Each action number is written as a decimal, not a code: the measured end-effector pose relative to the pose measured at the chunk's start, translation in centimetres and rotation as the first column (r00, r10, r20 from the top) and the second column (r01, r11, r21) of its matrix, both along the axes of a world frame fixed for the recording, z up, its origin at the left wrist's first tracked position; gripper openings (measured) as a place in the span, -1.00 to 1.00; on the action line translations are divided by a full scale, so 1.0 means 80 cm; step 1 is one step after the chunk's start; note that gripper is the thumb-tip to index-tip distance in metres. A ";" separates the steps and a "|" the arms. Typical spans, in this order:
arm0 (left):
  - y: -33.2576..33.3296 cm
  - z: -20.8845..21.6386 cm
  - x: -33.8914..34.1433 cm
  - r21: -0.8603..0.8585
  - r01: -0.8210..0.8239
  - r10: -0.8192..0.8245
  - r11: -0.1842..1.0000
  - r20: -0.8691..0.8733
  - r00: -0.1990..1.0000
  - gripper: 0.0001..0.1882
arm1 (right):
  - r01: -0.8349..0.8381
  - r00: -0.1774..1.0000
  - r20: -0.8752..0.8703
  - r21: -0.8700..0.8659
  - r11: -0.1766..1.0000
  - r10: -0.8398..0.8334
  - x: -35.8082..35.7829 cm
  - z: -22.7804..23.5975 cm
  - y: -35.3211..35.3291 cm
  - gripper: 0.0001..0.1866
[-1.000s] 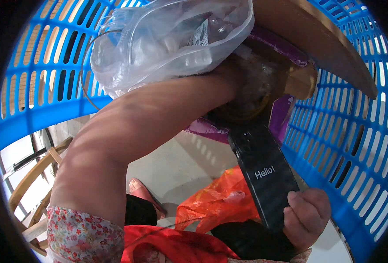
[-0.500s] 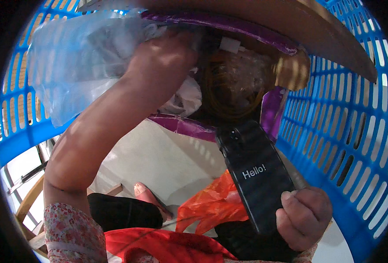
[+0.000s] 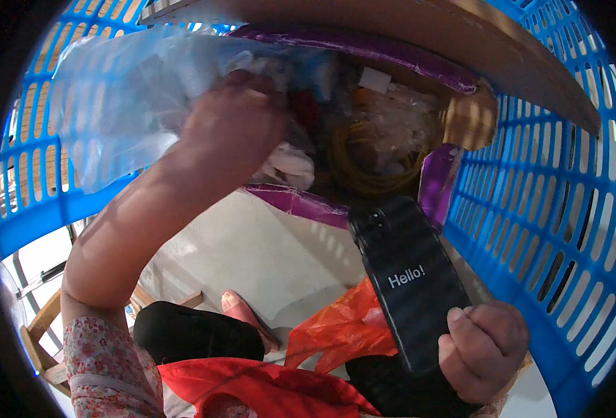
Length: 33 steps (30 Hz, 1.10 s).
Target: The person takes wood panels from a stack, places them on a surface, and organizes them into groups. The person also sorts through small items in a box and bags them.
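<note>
My right hand (image 3: pixel 485 352) grips the lower end of a black smartphone (image 3: pixel 416 279), its back with the camera lenses facing up. The phone's top end reaches the near edge of a purple-edged cardboard box (image 3: pixel 297 202). My left hand (image 3: pixel 238 122) is over the left part of that box, beside a clear plastic bag (image 3: pixel 113 115) and a crumpled whitish cloth-like piece (image 3: pixel 290 167). Its fingers are blurred and partly hidden, so any hold cannot be made out. Further right inside the box lie a yellowish coil of cable (image 3: pixel 370 177), crinkled clear plastic (image 3: pixel 402 129) and a small white piece (image 3: pixel 375 79).
Blue slatted plastic basket walls (image 3: pixel 531 230) rise on both sides. A brown board (image 3: pixel 447 35) spans the far side above the box. An orange-red plastic bag (image 3: pixel 342 327) lies over my lap, and a sandalled foot (image 3: pixel 242 313) rests on the pale floor.
My left hand has drawn back leftward and nearer from deeper in the box, uncovering a dark red patch and a light blue one. The right hand and phone stay nearly still.
</note>
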<state>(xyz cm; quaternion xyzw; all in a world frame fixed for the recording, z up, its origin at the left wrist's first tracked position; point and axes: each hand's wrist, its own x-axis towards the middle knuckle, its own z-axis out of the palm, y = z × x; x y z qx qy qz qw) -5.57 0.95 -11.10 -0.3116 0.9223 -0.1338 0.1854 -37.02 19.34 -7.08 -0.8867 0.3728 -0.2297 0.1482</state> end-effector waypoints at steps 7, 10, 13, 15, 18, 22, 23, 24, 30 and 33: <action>-0.018 -0.102 -0.075 0.055 0.089 -0.100 0.995 0.275 0.956 -0.74 | 0.002 1.000 -0.011 -0.047 0.999 -0.003 0.004 -0.006 0.003 -0.86; -0.035 -0.105 -0.078 0.080 -0.050 0.039 0.996 0.138 0.990 -0.65 | 0.025 0.999 -0.022 -0.053 0.998 -0.026 0.002 -0.004 0.006 -0.87; -0.031 -0.081 -0.051 0.078 -0.100 0.096 0.992 0.048 0.994 -0.64 | 0.060 0.998 -0.029 -0.051 0.997 -0.061 0.003 -0.007 0.006 -0.87; -0.028 -0.057 -0.033 0.041 -0.028 0.028 0.999 0.000 1.000 -0.68 | 0.075 0.996 -0.035 -0.066 0.995 -0.078 0.003 -0.005 0.008 -0.87; -0.025 -0.048 -0.009 0.033 0.040 -0.039 0.999 -0.037 0.999 -0.74 | 0.079 0.997 -0.003 -0.040 0.996 -0.079 0.003 -0.009 0.007 -0.87; -0.024 -0.043 0.001 0.051 0.077 -0.071 0.996 -0.113 0.991 -0.77 | 0.079 0.997 0.012 -0.022 0.997 -0.079 0.002 -0.010 0.006 -0.85; -0.023 -0.039 0.001 0.055 0.078 -0.070 0.995 -0.142 0.987 -0.77 | 0.079 0.997 0.016 -0.012 0.997 -0.079 0.003 -0.008 0.006 -0.85; -0.021 -0.039 0.004 0.028 0.086 -0.082 0.996 -0.131 0.988 -0.78 | 0.080 0.997 0.019 -0.001 0.997 -0.080 0.002 -0.006 0.005 -0.84; -0.014 -0.033 0.012 -0.020 0.080 -0.082 0.997 -0.077 0.994 -0.78 | 0.084 0.996 0.017 -0.067 0.994 -0.083 0.004 -0.011 0.006 -0.83; -0.011 -0.031 0.011 -0.023 0.062 -0.063 0.998 -0.041 0.997 -0.77 | 0.063 0.998 0.008 0.031 0.998 -0.063 0.004 -0.001 0.000 -0.82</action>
